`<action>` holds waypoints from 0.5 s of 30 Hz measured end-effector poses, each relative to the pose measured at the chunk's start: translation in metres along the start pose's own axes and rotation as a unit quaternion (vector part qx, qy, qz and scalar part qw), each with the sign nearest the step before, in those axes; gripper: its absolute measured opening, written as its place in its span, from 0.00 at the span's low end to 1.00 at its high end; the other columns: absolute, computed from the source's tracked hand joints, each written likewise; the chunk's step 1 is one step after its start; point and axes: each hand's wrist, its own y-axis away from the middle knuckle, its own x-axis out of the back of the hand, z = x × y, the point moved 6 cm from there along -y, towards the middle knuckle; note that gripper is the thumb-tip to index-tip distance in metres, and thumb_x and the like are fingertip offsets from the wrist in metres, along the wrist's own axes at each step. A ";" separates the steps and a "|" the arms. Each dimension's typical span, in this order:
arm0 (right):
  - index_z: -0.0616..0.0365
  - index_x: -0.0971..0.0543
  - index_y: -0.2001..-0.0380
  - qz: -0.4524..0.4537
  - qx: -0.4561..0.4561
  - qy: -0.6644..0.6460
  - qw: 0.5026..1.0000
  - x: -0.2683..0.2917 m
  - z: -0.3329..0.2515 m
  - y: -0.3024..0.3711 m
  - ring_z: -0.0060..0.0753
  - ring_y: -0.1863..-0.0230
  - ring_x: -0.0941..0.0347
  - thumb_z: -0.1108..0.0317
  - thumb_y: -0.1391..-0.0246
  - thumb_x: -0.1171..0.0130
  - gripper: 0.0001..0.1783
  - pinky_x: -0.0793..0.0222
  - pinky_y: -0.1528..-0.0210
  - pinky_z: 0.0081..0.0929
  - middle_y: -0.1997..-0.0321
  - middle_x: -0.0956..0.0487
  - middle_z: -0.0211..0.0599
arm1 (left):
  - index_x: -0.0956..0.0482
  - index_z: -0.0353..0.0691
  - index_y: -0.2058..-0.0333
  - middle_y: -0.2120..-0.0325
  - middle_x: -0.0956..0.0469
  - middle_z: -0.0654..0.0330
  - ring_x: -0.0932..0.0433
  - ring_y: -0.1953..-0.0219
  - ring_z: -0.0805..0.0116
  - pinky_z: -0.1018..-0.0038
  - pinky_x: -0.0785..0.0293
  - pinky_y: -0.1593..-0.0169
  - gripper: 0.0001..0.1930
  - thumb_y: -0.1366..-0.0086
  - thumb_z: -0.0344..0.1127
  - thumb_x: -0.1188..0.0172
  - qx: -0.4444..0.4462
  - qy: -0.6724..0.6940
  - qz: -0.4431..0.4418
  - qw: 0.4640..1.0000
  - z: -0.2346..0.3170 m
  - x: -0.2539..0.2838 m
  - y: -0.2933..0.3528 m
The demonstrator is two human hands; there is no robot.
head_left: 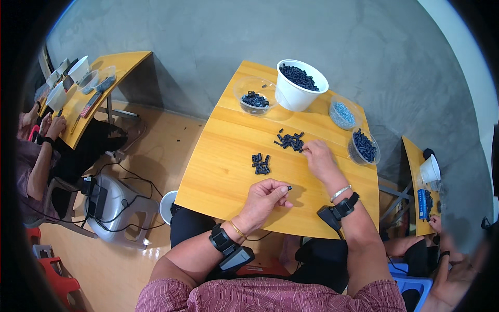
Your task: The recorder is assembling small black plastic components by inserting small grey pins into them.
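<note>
On my feed: left hand [266, 200] pinches one small black part [289, 188] between thumb and forefinger, over the table's near edge. Reads to me like it's held out at the tips so its end is exposed and visible. Right hand [319, 158] is out ahead, fingertips together at the right edge of the loose pile [290, 141]. Feed is too coarse to tell whether those fingers have a piece, or to count pieces in either group.

Second group, the cluster [261, 164], lies nearer the body and left of the pile, pieces close together. My guess: the gap is there so the two don't mix, both within easy reach.

Containers ring the far and right side of the table [208, 177], probably to leave the middle free for the hands. The bucket [293, 99] is tallest and sits at the far edge, where I'd expect it to block least.

Counts on this table: 1 white bucket, heaped with black pieces; 3 clear tubs: left tub [255, 111], black bits; blue tub [340, 124], blue bits; right tub [378, 154], black pieces. 2 groups on the wood, 1 part in hand. Off the table: 1 white pail [166, 207] on the floor, left. Wrists: 2 bangles [340, 194], one each.
</note>
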 end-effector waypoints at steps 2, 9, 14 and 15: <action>0.61 0.29 0.77 -0.009 -0.002 0.007 1.000 -0.003 0.003 -0.002 0.49 0.65 0.34 0.77 0.60 0.45 0.04 0.37 0.60 0.38 0.72 0.29 0.45 | 0.27 0.34 0.69 0.79 0.30 0.64 0.31 0.76 0.78 0.76 0.24 0.66 0.03 0.39 0.27 0.49 0.001 0.000 -0.002 1.000 0.000 -0.001 0.000; 0.61 0.29 0.76 -0.029 0.012 0.060 0.998 -0.003 0.003 0.004 0.46 0.70 0.32 0.77 0.59 0.45 0.04 0.35 0.66 0.35 0.74 0.28 0.46 | 0.27 0.34 0.69 0.79 0.30 0.64 0.31 0.76 0.77 0.76 0.24 0.66 0.03 0.39 0.27 0.49 0.006 0.003 -0.006 1.000 -0.004 -0.003 -0.003; 0.62 0.30 0.74 -0.071 -0.164 -0.199 0.964 0.012 -0.026 0.030 0.20 0.74 0.32 0.78 0.54 0.49 0.02 0.36 0.70 0.19 0.75 0.29 0.32 | 0.27 0.34 0.69 0.79 0.30 0.64 0.31 0.76 0.77 0.76 0.24 0.66 0.03 0.39 0.27 0.49 0.004 -0.005 0.011 1.000 0.001 0.001 0.000; 0.62 0.30 0.73 -0.082 -0.175 -0.255 0.947 0.012 -0.028 0.039 0.16 0.74 0.34 0.78 0.52 0.50 0.02 0.36 0.71 0.16 0.75 0.29 0.30 | 0.27 0.34 0.68 0.78 0.29 0.63 0.31 0.76 0.77 0.75 0.24 0.66 0.04 0.39 0.27 0.49 -0.002 0.009 0.004 1.000 -0.001 0.000 -0.003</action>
